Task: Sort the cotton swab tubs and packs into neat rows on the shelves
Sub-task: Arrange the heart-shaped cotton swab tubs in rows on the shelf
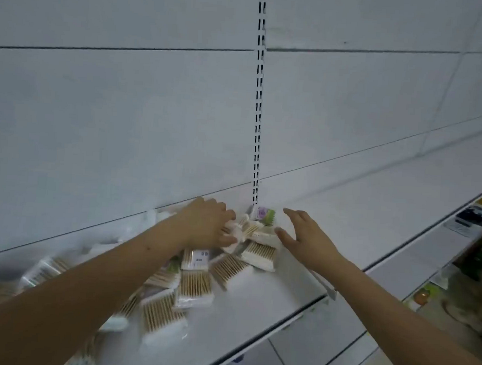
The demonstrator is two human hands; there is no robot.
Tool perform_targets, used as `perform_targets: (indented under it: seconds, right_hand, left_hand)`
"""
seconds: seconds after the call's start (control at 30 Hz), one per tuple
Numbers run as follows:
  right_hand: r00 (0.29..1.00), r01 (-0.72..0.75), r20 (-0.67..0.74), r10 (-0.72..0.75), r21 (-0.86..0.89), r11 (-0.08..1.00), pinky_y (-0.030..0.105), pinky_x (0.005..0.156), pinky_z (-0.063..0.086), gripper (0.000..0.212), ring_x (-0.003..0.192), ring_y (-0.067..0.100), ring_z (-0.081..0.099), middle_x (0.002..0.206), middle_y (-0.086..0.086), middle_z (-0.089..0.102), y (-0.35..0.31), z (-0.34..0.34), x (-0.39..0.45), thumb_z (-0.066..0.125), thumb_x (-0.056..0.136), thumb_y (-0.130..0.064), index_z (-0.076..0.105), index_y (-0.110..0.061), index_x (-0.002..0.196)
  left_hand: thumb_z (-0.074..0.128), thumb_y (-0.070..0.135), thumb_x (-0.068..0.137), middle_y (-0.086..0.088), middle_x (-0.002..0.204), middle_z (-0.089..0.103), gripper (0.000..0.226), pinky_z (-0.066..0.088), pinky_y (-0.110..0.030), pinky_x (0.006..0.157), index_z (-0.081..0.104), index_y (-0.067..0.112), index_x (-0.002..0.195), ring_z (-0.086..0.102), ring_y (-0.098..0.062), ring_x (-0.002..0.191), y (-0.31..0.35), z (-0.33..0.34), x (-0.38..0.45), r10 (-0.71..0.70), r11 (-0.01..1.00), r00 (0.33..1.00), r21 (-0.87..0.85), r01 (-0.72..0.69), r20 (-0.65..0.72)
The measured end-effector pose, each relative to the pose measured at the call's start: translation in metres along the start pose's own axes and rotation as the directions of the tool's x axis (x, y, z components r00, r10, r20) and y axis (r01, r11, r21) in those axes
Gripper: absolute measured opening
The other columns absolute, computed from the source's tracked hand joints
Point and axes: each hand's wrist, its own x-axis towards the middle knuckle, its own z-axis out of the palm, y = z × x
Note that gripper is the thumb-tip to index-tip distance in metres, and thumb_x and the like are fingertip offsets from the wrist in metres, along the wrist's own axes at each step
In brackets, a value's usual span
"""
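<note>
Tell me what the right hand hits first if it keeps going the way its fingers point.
Probably the flower-printed pack at the upright strip; the right hand points up-left toward it. Depth is unclear, so it could pass over and meet the back wall.

No text can be read anywhere. A white label (pixel 200 256) with dark print lies on one cotton swab pack (pixel 195 260) in the heap on the shelf (pixel 300 259), but its characters are too blurred to make out. At about 3 o'clock, a dark price tag (pixel 471 220) on the shelf's front edge carries printing that is likewise illegible. A pack with a flower picture (pixel 262 214) shows no legible wording.
</note>
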Motion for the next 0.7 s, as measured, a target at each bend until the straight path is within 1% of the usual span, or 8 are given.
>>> perform_targets:
  seconds: [0.07,0.17,0.27,0.33,0.4,0.53,0.6,0.7]
  right_hand:
    - [0.997,-0.067,0.027,0.065,0.085,0.994,0.036,0.11,0.035,0.062,0.137,0.024,0.04,0.155,0.006,0.035,0.006,0.007,0.017,0.047,0.101,-0.044,0.03,-0.017,0.153]
    - [0.988,-0.146,0.072,0.136,0.174,0.974,0.034,0.104,0.039,0.059,0.129,0.025,0.048,0.151,0.008,0.035,0.009,0.022,0.043,0.054,0.099,-0.037,0.035,-0.015,0.151]
    - [0.979,-0.203,0.047,0.197,0.194,0.96,0.032,0.102,0.039,0.06,0.129,0.027,0.048,0.149,0.011,0.035,0.012,0.03,0.062,0.061,0.095,-0.029,0.038,-0.014,0.149]
    - [0.976,-0.216,0.072,0.207,0.17,0.961,0.029,0.101,0.037,0.064,0.128,0.027,0.047,0.146,0.013,0.041,0.017,0.034,0.072,0.065,0.091,-0.023,0.039,-0.015,0.148]
    - [0.976,-0.213,0.088,0.201,0.166,0.963,0.025,0.089,0.039,0.064,0.115,0.023,0.053,0.136,0.012,0.052,0.021,0.035,0.078,0.07,0.085,-0.019,0.042,-0.018,0.143]
    - [0.979,-0.199,0.076,0.192,0.108,0.974,0.02,0.062,0.04,0.05,0.087,0.012,0.056,0.112,0.003,0.061,0.025,0.033,0.088,0.076,0.081,-0.02,0.048,-0.02,0.122]
    - [0.983,-0.166,0.085,0.161,0.06,0.984,0.02,0.066,0.043,0.048,0.088,0.013,0.058,0.114,0.002,0.063,0.021,0.031,0.092,0.075,0.083,-0.023,0.049,-0.02,0.123]
    - [0.987,-0.09,0.131,0.093,-0.034,0.995,0.026,0.089,0.044,0.057,0.106,0.02,0.058,0.126,0.003,0.052,0.015,0.028,0.095,0.074,0.085,-0.027,0.051,-0.021,0.137]
  left_hand:
    - [0.049,0.069,0.087,-0.001,0.126,0.052,0.065,0.041,-0.042,0.095,0.046,0.028,0.136,0.051,-0.022,0.111,0.001,0.004,0.004,0.034,0.996,0.997,0.076,-0.04,0.072]
    - [0.056,0.068,0.082,-0.003,0.127,0.047,0.07,0.041,-0.042,0.095,0.044,0.025,0.136,0.05,-0.024,0.111,-0.001,0.013,0.003,0.06,0.989,0.994,0.128,-0.072,0.093]
    - [0.059,0.063,0.081,-0.005,0.124,0.048,0.068,0.041,-0.042,0.09,0.045,0.022,0.133,0.052,-0.027,0.109,0.0,0.018,0.008,0.097,0.981,0.994,0.163,-0.104,0.047]
    - [0.06,0.061,0.082,-0.003,0.118,0.051,0.062,0.042,-0.04,0.085,0.049,0.022,0.129,0.053,-0.025,0.102,0.0,0.019,0.011,0.136,0.977,0.991,0.162,-0.136,0.007]
    - [0.059,0.061,0.082,-0.001,0.113,0.052,0.058,0.043,-0.039,0.083,0.05,0.023,0.126,0.054,-0.023,0.097,-0.004,0.019,0.013,0.166,0.977,0.986,0.141,-0.162,-0.014]
    - [0.059,0.063,0.082,0.005,0.108,0.053,0.057,0.04,-0.031,0.079,0.048,0.026,0.124,0.053,-0.015,0.089,-0.007,0.014,0.013,0.188,0.981,0.981,0.06,-0.186,-0.039]
    - [0.061,0.064,0.081,0.008,0.109,0.053,0.059,0.04,-0.028,0.075,0.046,0.028,0.125,0.05,-0.011,0.084,-0.008,0.007,0.014,0.182,0.983,0.983,-0.024,-0.182,-0.023]
    - [0.069,0.06,0.079,0.009,0.111,0.054,0.062,0.041,-0.027,0.07,0.044,0.028,0.126,0.052,-0.011,0.083,-0.011,-0.011,0.015,0.17,0.973,0.985,-0.159,-0.168,-0.001]
